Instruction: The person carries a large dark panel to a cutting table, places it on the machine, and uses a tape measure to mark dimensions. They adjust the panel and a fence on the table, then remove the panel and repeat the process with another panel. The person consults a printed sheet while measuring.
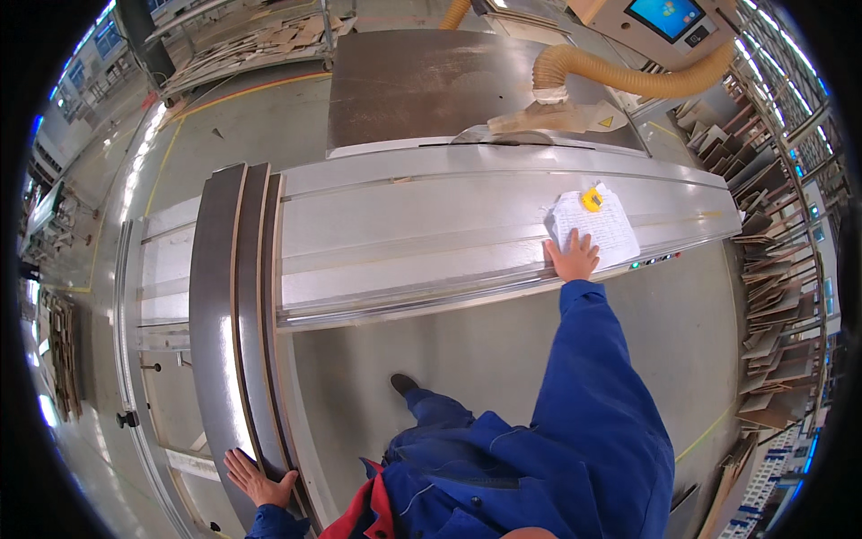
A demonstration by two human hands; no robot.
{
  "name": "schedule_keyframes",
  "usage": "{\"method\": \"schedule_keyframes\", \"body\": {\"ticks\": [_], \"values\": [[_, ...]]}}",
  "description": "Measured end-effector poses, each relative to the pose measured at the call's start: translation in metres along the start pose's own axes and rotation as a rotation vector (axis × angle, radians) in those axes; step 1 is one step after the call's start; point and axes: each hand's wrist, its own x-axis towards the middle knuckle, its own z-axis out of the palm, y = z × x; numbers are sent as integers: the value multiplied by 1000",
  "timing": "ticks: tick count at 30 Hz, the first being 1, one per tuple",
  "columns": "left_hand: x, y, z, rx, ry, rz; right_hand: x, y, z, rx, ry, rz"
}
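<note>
Metal saw table (404, 225), papers (615, 223) under right fingers (576, 241), boards (214, 296) under left fingers (241, 462)

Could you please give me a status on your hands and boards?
Left hand open on dark boards. Right hand open, over near edge of papers. Yellow object on papers, ahead of that hand.

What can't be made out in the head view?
All in the head view:
Writing on the papers: too small to read; part covered by the right hand.
Near ends of the dark boards: lost behind the left hand, left sleeve and lower edge.
Whatever sits under the pale hood: hidden by the hood.
</note>
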Motion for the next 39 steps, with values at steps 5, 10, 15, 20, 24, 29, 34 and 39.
{"method": "schedule_keyframes", "body": {"ticks": [5, 10, 15, 20, 24, 29, 34, 39], "values": [[-4, -3, 4, 13, 20, -14, -40, -71, -6, 35, -25, 18], [-5, -7, 7, 11, 53, 17, -110, -160, -19, 80, -98, -122], [-5, -7, 6, 8, 68, 63, -174, -224, -1, 230, -26, -411], [-10, -6, 2, -43, 72, 54, -134, -176, 25, 465, 375, -689], [-9, -2, 0, -30, 41, 9, 4, -28, 16, 244, 323, 35], [-6, 12, -6, -2, -24, -104, 93, 62, 29, 356, 61, 657], [1, 48, -11, 42, -108, -308, 79, 30, 21, 391, 185, 828], [-6, 68, -5, 111, -89, -349, 64, 21, -3, 470, 169, 816]]}}
